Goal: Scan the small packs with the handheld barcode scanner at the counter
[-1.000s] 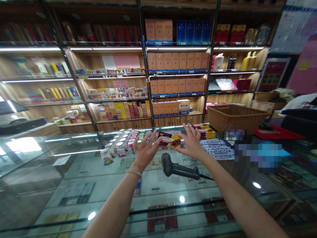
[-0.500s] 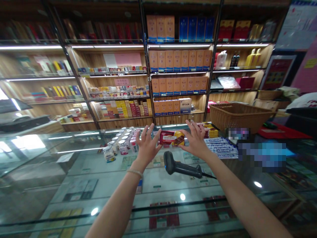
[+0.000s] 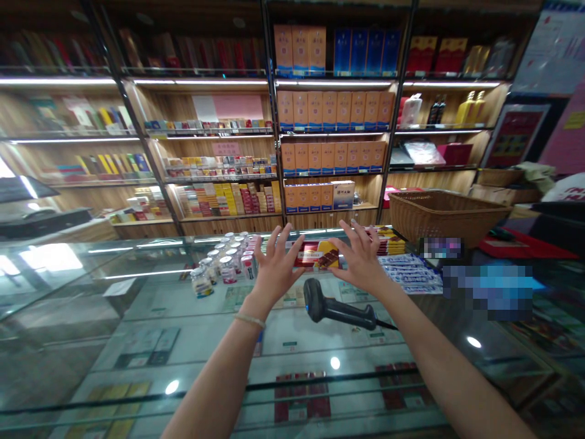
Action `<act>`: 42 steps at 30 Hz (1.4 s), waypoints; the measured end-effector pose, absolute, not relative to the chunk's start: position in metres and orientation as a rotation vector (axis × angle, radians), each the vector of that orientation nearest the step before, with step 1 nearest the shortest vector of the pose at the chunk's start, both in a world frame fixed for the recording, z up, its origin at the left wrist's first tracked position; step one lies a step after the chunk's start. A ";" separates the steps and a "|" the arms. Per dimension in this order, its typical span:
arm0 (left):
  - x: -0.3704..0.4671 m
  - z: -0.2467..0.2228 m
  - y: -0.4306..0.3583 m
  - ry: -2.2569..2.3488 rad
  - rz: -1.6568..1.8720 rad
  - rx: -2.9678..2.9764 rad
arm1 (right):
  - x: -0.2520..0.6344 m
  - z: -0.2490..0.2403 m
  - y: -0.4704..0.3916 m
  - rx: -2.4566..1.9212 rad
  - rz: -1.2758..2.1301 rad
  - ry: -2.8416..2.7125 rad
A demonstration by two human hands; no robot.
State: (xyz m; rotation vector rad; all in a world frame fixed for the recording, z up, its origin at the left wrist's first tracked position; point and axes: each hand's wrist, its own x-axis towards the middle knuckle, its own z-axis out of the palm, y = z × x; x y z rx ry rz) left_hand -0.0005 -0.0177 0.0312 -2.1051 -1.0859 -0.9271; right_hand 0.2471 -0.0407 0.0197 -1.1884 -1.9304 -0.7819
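Observation:
A red and yellow chocolate package lies between my two hands at the far part of the glass counter. My left hand is open with fingers spread, its forefinger overlapping the package's left part. At the right end of the package, my right hand also has its fingers apart, thumb and forefinger close to the edge. Whether the fingertips still touch it is hard to tell. Nearer to me, a black barcode scanner rests on the glass, its cord running right under my right forearm.
Several small jars stand left of my left hand. Blue and white packets and stacked yellow-red boxes sit to the right, near a wicker basket. Shelves of orange boxes rise behind the glass counter.
My left hand's fingers have spread from the package's left end. The package has shifted slightly left relative to the hands. The scanner stays put, while the view moves a little.

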 end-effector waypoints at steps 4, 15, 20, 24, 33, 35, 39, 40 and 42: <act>0.004 0.031 -0.021 -1.038 -0.923 -2.135 | 0.241 0.021 -0.043 -1.185 -0.786 -1.946; 0.006 0.029 -0.021 -1.055 -0.962 -2.115 | 0.239 0.022 -0.044 -1.211 -0.674 -1.902; 0.004 0.028 -0.020 -1.070 -0.991 -2.080 | 0.239 0.021 -0.041 -1.254 -0.518 -1.774; 0.007 0.028 -0.020 -1.065 -0.994 -2.076 | 0.235 0.017 -0.034 -1.272 -0.408 -1.726; 0.023 0.024 -0.021 -1.059 -1.010 -2.062 | 0.223 0.016 -0.033 -1.252 -0.296 -1.565; 0.026 0.023 -0.022 -1.032 -1.024 -2.056 | 0.219 0.016 -0.035 -1.243 -0.303 -1.557; 0.034 0.021 -0.025 -0.977 -1.069 -2.028 | 0.212 0.018 -0.041 -1.215 -0.278 -1.576; 0.036 0.020 -0.026 -0.971 -1.083 -2.015 | 0.211 0.019 -0.042 -1.206 -0.260 -1.588; 0.040 0.020 -0.027 -0.966 -1.107 -1.998 | 0.210 0.021 -0.044 -1.199 -0.217 -1.613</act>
